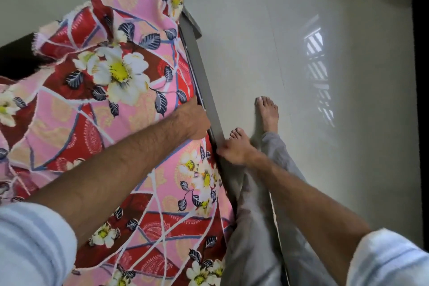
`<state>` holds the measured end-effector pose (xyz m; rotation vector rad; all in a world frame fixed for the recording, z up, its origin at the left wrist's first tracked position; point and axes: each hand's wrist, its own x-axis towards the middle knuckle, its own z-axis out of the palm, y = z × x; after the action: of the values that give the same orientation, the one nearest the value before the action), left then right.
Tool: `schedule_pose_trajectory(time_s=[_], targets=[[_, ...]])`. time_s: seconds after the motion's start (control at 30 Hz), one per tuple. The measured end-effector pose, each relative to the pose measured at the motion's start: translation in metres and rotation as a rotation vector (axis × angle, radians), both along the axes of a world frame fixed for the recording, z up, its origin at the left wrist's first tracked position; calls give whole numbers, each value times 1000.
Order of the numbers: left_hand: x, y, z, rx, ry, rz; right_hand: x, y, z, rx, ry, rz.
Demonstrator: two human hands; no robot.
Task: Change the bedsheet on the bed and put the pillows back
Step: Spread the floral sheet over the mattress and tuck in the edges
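A pink and red flowered bedsheet is spread over the bed, filling the left and centre of the frame, with one corner folded back at the upper left. Its edge is gripped by the left hand at the centre, beside the grey bed frame; the fingers are hidden in the cloth. Just below, the sheet's edge is pinched against the frame by the right hand. Two bare feet are seen on the pale floor.
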<state>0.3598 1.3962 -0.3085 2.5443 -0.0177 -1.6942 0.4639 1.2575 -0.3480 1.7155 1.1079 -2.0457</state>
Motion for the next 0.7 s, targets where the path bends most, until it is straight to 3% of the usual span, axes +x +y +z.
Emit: schedule_pose_trajectory(time_s=[0.1, 0.17, 0.23, 0.33, 0.43, 0.6, 0.7], targets=[[-11, 24, 33, -94, -232, 181, 16, 75, 0, 110, -3, -292], [-21, 52, 58, 40, -499, 244, 20, 122, 8, 207, -6, -374], [-40, 90, 75, 256, -647, 487, 16, 160, 18, 234, 52, -469], [-80, 139, 79, 388, -518, 1013, 0, 200, 37, 214, 206, -601], [-111, 155, 62, 285, -269, 1282, -16, 229, 54, 235, 250, -622], [-117, 153, 42, 217, -271, 1444, -37, 267, 50, 164, 241, -516], [-121, 167, 32, 169, -254, 1493, -48, 290, 39, 170, 150, -293]])
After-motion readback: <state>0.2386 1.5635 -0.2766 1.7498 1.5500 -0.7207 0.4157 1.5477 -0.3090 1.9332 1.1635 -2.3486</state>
